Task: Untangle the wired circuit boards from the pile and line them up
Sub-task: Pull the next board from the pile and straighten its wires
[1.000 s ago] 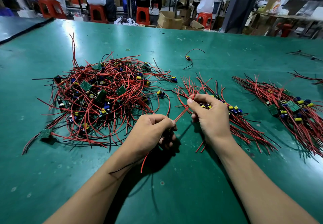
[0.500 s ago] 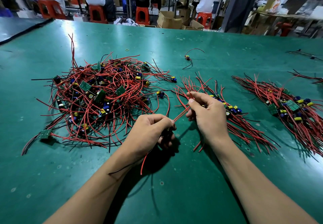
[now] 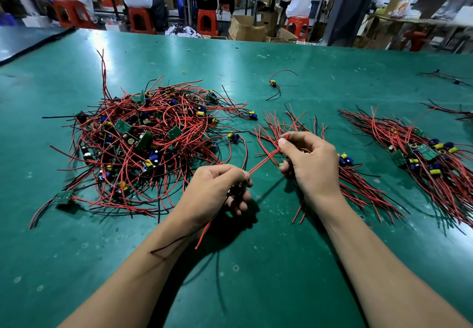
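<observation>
I work at a green mat [image 3: 256,289] that is scuffed and glossy under the lights. Beyond its far edge sit people on orange stools [image 3: 139,22], with cardboard boxes [image 3: 247,29] on the floor.

My left hand [image 3: 215,189] is closed on a small board; it is mostly hidden in my fist, so I cannot tell its face. A red wire [image 3: 263,160] runs taut from that fist up to my right hand [image 3: 309,164], whose thumb and forefinger are pinched on it near its end. A black lead and a red lead trail back under my left wrist.

Left of my left hand lies the pile [image 3: 148,143]: red and black wires in loops, green boards, yellow and blue parts among them. Under and just past my right hand is a short row [image 3: 358,189] of boards with wires fanned straight. Further right lies a second row [image 3: 435,164], fuller. Ahead of my right hand one lone board [image 3: 272,83] lies apart, and a small ring [image 3: 184,72] rests past the pile.
</observation>
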Demonstrator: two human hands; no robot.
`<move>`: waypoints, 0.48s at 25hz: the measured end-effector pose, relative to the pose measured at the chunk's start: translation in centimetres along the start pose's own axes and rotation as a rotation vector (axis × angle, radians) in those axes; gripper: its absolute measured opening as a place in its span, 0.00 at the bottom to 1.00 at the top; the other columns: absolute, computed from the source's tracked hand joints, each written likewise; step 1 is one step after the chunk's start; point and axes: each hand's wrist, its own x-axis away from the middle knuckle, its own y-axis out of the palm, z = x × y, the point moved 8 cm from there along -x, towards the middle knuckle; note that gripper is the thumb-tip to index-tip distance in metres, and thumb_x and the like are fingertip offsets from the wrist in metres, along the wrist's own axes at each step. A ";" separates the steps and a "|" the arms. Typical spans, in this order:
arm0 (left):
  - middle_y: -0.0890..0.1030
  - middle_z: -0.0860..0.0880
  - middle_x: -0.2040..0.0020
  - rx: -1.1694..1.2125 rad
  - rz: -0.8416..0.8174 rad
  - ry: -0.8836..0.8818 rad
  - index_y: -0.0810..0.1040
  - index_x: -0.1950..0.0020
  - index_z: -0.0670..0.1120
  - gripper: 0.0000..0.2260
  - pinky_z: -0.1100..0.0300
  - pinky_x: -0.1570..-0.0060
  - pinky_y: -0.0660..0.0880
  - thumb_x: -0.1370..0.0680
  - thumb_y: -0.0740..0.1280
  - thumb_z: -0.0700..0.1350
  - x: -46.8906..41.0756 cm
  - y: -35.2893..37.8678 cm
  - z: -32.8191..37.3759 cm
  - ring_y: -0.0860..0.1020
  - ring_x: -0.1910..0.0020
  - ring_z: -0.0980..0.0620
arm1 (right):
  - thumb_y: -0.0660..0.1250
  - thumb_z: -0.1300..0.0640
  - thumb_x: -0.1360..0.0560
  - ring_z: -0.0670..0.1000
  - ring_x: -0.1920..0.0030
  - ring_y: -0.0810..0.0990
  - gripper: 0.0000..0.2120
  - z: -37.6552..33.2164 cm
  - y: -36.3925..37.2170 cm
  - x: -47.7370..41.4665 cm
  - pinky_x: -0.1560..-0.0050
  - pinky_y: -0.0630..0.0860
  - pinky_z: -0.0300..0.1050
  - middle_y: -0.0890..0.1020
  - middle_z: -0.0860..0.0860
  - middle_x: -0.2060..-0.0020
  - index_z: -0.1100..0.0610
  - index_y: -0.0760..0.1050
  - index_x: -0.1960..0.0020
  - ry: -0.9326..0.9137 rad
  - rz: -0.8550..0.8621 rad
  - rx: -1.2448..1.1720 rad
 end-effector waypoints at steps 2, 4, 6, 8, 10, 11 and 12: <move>0.78 0.43 0.72 0.007 0.001 -0.001 0.81 0.68 0.44 0.13 0.64 0.78 0.72 0.23 0.65 0.38 0.0 -0.1 0.0 0.75 0.77 0.49 | 0.74 0.60 0.26 0.48 0.77 0.77 0.02 -0.5 -0.4 -0.1 0.70 0.77 0.46 0.83 0.49 0.65 0.55 0.82 0.56 -0.050 0.034 0.045; 0.78 0.43 0.72 0.012 0.001 0.002 0.81 0.67 0.44 0.13 0.63 0.78 0.71 0.23 0.65 0.38 0.0 0.0 0.0 0.75 0.78 0.49 | 0.75 0.60 0.26 0.47 0.77 0.77 0.02 -0.8 -0.9 -0.1 0.71 0.77 0.45 0.83 0.49 0.65 0.56 0.82 0.56 -0.089 0.069 0.078; 0.79 0.42 0.72 0.003 0.000 0.009 0.81 0.66 0.43 0.12 0.63 0.78 0.72 0.23 0.66 0.38 -0.1 0.0 0.0 0.75 0.77 0.49 | 0.75 0.57 0.26 0.47 0.77 0.78 0.03 -1.2 -1.4 -0.2 0.70 0.75 0.40 0.82 0.47 0.69 0.55 0.82 0.57 -0.155 0.116 0.158; 0.79 0.42 0.72 -0.004 -0.002 0.013 0.81 0.65 0.42 0.11 0.63 0.77 0.72 0.23 0.66 0.38 -0.1 0.0 0.0 0.75 0.77 0.48 | 0.73 0.55 0.25 0.50 0.70 0.81 0.05 -2.2 -1.6 0.1 0.63 0.75 0.43 0.82 0.48 0.68 0.55 0.83 0.57 -0.288 0.144 0.313; 0.78 0.42 0.72 -0.003 0.001 0.014 0.80 0.64 0.40 0.10 0.63 0.78 0.71 0.23 0.65 0.38 -0.1 0.0 0.0 0.75 0.77 0.48 | 0.72 0.56 0.24 0.50 0.63 0.79 0.05 -3.2 -1.5 0.5 0.56 0.75 0.46 0.82 0.50 0.64 0.56 0.82 0.57 -0.430 0.157 0.405; 0.78 0.42 0.73 -0.002 0.008 0.017 0.80 0.64 0.40 0.10 0.63 0.78 0.71 0.23 0.65 0.37 -0.1 -0.1 -0.1 0.74 0.77 0.48 | 0.72 0.57 0.24 0.49 0.62 0.78 0.05 -3.5 -1.4 0.7 0.54 0.75 0.47 0.82 0.51 0.63 0.57 0.82 0.57 -0.481 0.152 0.426; 0.78 0.42 0.72 -0.002 0.015 0.020 0.80 0.63 0.39 0.09 0.63 0.77 0.71 0.23 0.65 0.37 -0.1 -0.2 -0.1 0.74 0.77 0.47 | 0.71 0.58 0.23 0.50 0.61 0.78 0.05 -3.7 -1.2 0.9 0.54 0.74 0.47 0.82 0.52 0.62 0.57 0.81 0.57 -0.525 0.140 0.454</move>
